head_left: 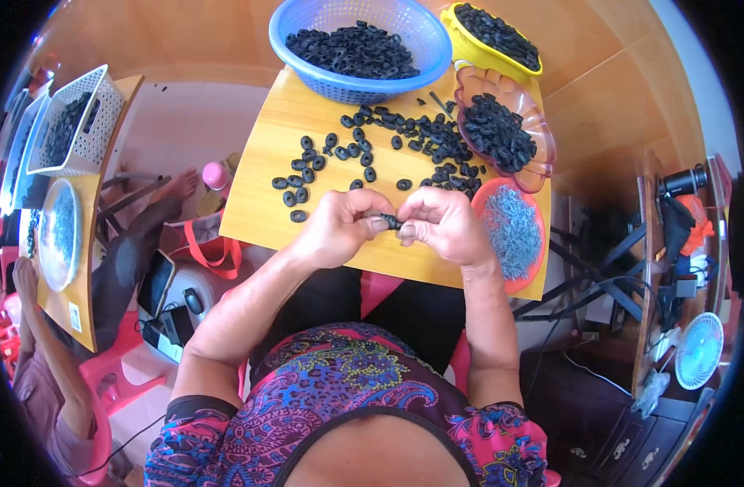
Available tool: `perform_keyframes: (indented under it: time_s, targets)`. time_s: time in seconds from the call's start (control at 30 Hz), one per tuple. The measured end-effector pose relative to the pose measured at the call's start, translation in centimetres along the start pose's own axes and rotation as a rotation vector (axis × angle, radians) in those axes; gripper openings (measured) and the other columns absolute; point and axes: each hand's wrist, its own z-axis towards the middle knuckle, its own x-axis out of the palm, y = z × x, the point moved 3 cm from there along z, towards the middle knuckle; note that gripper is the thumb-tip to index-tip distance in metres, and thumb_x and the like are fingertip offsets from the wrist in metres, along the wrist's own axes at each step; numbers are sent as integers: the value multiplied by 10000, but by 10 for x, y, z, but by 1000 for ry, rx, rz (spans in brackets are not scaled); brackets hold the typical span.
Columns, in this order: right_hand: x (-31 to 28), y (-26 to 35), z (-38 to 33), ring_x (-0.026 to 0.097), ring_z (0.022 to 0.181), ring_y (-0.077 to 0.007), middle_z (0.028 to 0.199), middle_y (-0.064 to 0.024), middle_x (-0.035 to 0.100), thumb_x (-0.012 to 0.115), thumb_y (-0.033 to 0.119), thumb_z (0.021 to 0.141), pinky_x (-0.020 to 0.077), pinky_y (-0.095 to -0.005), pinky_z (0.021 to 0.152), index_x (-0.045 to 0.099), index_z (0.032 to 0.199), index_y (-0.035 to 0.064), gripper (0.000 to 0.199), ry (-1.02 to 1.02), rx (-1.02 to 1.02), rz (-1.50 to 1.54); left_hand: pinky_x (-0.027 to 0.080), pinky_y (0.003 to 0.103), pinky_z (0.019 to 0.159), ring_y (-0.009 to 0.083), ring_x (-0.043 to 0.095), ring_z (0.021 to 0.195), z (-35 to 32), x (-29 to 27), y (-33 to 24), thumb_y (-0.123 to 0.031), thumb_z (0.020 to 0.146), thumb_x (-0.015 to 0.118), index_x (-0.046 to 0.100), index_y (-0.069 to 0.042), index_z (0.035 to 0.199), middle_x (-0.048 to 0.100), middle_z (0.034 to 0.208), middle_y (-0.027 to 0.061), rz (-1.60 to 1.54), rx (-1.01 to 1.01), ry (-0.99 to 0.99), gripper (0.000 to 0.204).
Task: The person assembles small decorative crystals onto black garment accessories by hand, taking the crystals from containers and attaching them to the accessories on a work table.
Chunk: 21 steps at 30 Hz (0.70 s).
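Over the front edge of the wooden table (258, 195), my left hand (339, 231) and my right hand (447, 229) meet. A small black plastic part (391, 221) is pinched between the thumbs and fingers of both; the fingertips hide much of it. Just beyond my hands lie loose black oval pieces (298, 216), each with small holes, spread to the left and heaped toward the right. Close beside my right hand stands a red-orange bowl (514, 285) of tiny blue-grey pieces (511, 231).
A blue basket (348, 86), a yellow basket (490, 55) and a scalloped brown dish (541, 169), all with black pieces, line the table's far and right sides. Another person's arm (64, 373) rests by a second table at left, near a white basket (88, 138). A fan (699, 351) is far right.
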Motion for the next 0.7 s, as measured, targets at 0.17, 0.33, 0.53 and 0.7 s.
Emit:
perform_keyframes:
  time_s: [0.17,0.33,0.53,0.7]
  targets:
    - [-2,-15,-2,640,665,-144,751,-86,641,632,13,834,524,-257,632,581,884,-47,94,20,32,1,408,217,583,49,474,649,-1,6,4,8,832,616,639,6,873,588,722,-1,-105,0,-12,48]
    - [0,-20,-3,635,642,-139,716,-77,641,620,41,853,518,-245,607,594,856,-44,89,-34,48,-109,431,230,602,54,495,668,3,12,14,-20,835,628,638,4,868,592,724,10,9,37,-13,42]
    - [-19,14,0,622,618,-129,727,-88,637,579,42,862,515,-238,565,605,869,-46,92,-190,3,-226,456,214,676,69,531,713,9,15,15,-60,871,609,547,37,1163,601,829,12,-309,123,-83,313]
    - [-126,43,1,564,598,-79,748,-63,628,562,76,874,480,-199,552,627,918,-25,129,-743,-101,-395,459,235,667,89,546,727,12,-7,17,-35,847,613,594,44,1067,604,829,51,99,126,-346,234]
